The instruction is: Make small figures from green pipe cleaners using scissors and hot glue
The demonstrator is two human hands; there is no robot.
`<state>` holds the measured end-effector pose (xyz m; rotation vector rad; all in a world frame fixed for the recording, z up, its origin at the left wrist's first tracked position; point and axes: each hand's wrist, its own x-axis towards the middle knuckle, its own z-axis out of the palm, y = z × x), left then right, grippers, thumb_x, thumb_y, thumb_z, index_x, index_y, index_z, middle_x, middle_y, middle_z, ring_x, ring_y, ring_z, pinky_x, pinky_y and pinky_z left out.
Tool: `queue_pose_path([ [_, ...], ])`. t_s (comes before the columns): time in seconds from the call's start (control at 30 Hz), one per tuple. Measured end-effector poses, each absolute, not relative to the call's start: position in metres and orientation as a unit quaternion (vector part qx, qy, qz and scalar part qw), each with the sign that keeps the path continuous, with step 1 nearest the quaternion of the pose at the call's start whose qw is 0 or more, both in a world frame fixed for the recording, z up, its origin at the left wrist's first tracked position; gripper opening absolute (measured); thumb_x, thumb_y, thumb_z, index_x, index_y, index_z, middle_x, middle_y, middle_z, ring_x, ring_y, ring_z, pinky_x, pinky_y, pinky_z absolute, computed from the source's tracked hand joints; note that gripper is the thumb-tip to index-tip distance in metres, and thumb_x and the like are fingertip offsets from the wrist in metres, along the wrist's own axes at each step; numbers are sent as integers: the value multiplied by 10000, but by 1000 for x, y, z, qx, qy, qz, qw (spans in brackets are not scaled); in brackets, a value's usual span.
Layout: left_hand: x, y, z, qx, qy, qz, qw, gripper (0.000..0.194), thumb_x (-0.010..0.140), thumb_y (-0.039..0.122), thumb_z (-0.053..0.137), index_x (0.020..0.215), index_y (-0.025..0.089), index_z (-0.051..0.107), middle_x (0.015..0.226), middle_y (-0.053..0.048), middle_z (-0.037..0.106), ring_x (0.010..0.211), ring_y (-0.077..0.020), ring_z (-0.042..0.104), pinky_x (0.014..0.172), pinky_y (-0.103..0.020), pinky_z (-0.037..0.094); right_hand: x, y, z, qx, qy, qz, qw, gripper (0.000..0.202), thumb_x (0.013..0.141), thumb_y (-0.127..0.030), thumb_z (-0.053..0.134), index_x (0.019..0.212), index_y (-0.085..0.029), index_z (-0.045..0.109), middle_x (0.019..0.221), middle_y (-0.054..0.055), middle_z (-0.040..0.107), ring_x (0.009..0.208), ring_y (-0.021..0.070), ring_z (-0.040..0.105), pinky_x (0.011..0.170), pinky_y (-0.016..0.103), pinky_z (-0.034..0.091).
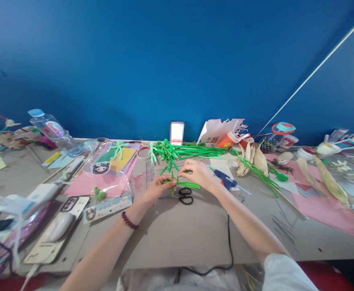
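Above the middle of the table my left hand (156,190) pinches a short upright piece of green pipe cleaner (172,190). Close on its right, my right hand (198,174) has thumb and forefinger pressed together at the same piece, apparently on a thin green end. Below my right hand lie several long green pipe cleaners (189,185). Black-handled scissors (185,199) rest just under them, their blades partly hidden by my left hand. Behind both hands is a pile of bent green pipe cleaners (167,152), with a bundle of straight ones (205,151) beside it.
A blue glue gun (227,180) lies right of my right hand, with a black cable (229,238) nearby. A lit phone (177,132) leans on the blue wall. Pink sheets (82,186), a phone with a white mouse (58,226) and a plastic bottle (51,127) are leftward.
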<state>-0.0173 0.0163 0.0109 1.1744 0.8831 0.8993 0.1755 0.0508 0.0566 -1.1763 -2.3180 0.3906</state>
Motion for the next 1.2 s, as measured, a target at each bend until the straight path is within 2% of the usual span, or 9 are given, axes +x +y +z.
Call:
queue_pose_path([
  [0.27,-13,20,9,399,343,464,713,210,659,298,736,770,167,616,755,13,593,663,-104,571,677,-240,450,180,59,52,-427,-852,174,247,157,817,-319,635,769,-186,703,789,25,619,701,132,560,619,232,371],
  [0.43,-15,20,11,408,356,474,694,218,657,278,744,773,170,594,651,34,575,594,-94,557,602,-222,423,189,66,52,-389,-825,332,239,278,848,-419,561,924,-184,689,876,50,674,717,146,584,623,250,426],
  [0.57,-16,18,14,420,364,484,676,225,652,294,751,698,157,579,608,23,586,573,-96,554,572,-217,422,198,70,59,-378,-773,447,245,432,935,-468,346,1039,-175,646,1062,85,663,880,176,626,707,283,489],
  [0.63,-15,18,15,407,364,491,679,247,641,299,762,683,157,564,615,19,589,613,-115,585,595,-227,450,201,68,68,-363,-784,430,262,455,941,-478,320,1036,-177,647,1096,89,654,968,196,616,804,321,486],
  [0.8,-15,18,16,368,342,512,696,254,630,266,778,680,153,556,629,26,593,629,-119,608,617,-231,481,199,51,88,-334,-852,256,312,323,852,-465,540,1051,-233,644,1146,73,632,1115,240,547,950,385,425],
  [0.9,-17,19,14,335,317,535,708,227,646,241,773,701,153,570,688,11,641,658,-114,622,637,-228,490,193,42,90,-345,-854,179,346,356,819,-438,599,1133,-270,598,1170,67,616,1149,259,518,983,427,393],
  [1.07,-20,22,13,275,303,559,721,246,620,234,795,711,154,581,700,9,667,644,-101,632,638,-209,508,186,40,81,-379,-803,230,399,715,773,-419,658,1382,-287,308,1271,90,547,1179,261,506,965,417,412],
  [1.13,-20,21,17,261,300,564,724,263,602,232,808,719,154,585,691,18,663,606,-88,622,625,-201,515,183,42,76,-379,-790,275,396,723,765,-419,666,1377,-281,306,1266,93,551,1181,261,509,965,418,407],
  [1.2,-18,19,24,256,299,557,732,276,589,227,816,734,155,593,696,23,664,594,-82,619,625,-199,522,178,45,73,-369,-784,315,387,618,783,-412,645,1326,-258,393,1235,93,570,1162,255,525,950,405,416],
])
